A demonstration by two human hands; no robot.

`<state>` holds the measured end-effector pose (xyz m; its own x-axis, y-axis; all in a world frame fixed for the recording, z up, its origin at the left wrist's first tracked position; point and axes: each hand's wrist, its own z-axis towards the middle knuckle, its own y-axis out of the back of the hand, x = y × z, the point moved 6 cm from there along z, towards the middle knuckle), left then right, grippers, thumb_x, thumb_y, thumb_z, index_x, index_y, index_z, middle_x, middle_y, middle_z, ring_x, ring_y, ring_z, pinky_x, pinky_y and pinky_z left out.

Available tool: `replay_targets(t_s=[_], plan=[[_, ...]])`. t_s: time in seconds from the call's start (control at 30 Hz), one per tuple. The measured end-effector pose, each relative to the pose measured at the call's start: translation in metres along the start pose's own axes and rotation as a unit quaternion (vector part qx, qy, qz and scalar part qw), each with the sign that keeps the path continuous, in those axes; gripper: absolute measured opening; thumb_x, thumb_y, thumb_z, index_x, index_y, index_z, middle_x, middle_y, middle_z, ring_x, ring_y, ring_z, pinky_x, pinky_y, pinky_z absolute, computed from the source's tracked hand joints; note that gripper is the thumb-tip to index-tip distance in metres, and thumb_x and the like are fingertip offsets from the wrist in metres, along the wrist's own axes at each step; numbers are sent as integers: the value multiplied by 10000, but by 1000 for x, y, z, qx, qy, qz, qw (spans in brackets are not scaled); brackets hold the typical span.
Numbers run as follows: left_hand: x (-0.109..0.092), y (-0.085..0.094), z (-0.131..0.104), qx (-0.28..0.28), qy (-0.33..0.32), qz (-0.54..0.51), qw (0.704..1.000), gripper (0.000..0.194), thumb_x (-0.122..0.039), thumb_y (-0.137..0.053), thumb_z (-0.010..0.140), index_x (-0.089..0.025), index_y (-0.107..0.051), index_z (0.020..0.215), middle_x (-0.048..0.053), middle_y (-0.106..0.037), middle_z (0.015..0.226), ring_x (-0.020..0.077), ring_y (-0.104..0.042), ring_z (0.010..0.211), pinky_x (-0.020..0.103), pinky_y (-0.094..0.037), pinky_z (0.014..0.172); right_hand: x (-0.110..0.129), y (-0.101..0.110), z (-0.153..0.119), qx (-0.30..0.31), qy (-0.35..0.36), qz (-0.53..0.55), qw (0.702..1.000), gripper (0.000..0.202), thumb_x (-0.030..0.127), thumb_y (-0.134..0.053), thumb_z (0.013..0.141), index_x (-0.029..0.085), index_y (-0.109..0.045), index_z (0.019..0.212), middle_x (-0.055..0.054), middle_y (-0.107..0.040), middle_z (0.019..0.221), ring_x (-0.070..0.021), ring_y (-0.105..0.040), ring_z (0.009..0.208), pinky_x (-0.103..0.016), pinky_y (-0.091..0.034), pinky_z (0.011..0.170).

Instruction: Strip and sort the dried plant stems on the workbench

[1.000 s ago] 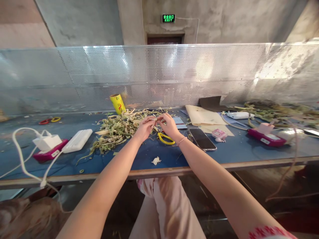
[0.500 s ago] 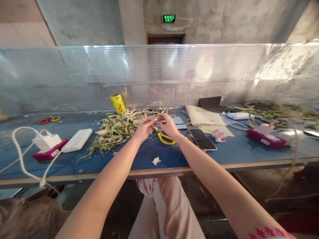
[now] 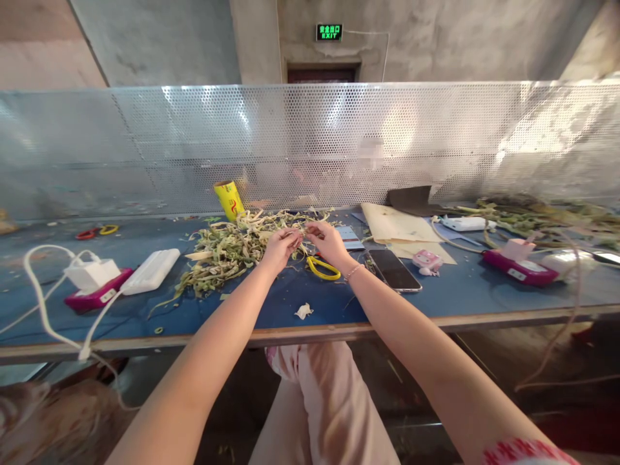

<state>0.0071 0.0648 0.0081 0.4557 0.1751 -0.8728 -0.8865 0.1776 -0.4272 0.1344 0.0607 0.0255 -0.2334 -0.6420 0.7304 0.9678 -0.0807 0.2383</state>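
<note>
At the right edge of a pile of dried, pale green plant stems [image 3: 227, 250], my left hand [image 3: 283, 248] has its fingers pinched together. My right hand [image 3: 325, 239] is just beside it, fingertips also closed. Something thin and pale shows between the two hands, too small to name. Yellow-handled scissors [image 3: 323, 268] lie on the blue table [image 3: 276, 310] just below my right hand. A blue-and-white card [image 3: 349, 237] lies behind that hand, and a dark phone [image 3: 394, 270] is right of my wrist.
Purple power strips [image 3: 99, 294] [image 3: 520, 268] with white cables sit left and right. A white power bank [image 3: 151, 271], yellow roll [image 3: 228, 200], pink case [image 3: 427, 261], brown paper [image 3: 394, 223] and more stems [image 3: 537, 223] lie about. A perforated metal screen [image 3: 194, 148] stands behind.
My hands have shifted slightly, with the fingertips a little farther apart. The objects on the table have not moved.
</note>
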Motion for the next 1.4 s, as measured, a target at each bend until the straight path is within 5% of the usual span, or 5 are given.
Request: replay_targets(t_s=[0.4,0.63,0.83,1.1,1.4], plan=[[0,6,7,-21,-28,24,999,189,-206,-733,528,-123,-590,620,-19,-570,536,54,-498,493,211,-406,536,-12,-8,1,71,-112,192,972,297,129,-591,588,179,-610,880,-1,-648,721,-102,-575,656,-278,-484,678],[-7,12,8,-65,-104,156,980,152,-206,-703,560,-151,-573,615,-37,-545,485,79,-480,469,226,-380,532,-17,-10,-2,65,-169,255,950,252,172,-665,548,173,-605,792,27,-599,641,-75,-535,582,-231,-452,590],[-14,9,7,-50,-153,280,946,99,-159,-677,582,-162,-580,602,-25,-555,498,116,-509,491,243,-374,550,-17,-12,-6,75,-195,287,935,247,151,-636,556,166,-597,799,36,-565,634,-65,-511,557,-217,-434,552],[-12,0,0,-30,-146,336,930,66,-181,-658,609,-174,-599,638,0,-605,586,138,-558,573,249,-402,603,-24,-16,-3,58,-182,159,969,125,130,-476,623,196,-391,687,72,-484,573,-73,-487,514,-225,-390,524],[-9,1,3,-18,-128,280,951,74,-198,-666,617,-160,-603,614,2,-571,526,126,-499,519,254,-380,578,-18,-11,-1,64,-100,-26,993,98,258,-454,709,196,-394,661,62,-416,583,-88,-388,560,-237,-312,560]])
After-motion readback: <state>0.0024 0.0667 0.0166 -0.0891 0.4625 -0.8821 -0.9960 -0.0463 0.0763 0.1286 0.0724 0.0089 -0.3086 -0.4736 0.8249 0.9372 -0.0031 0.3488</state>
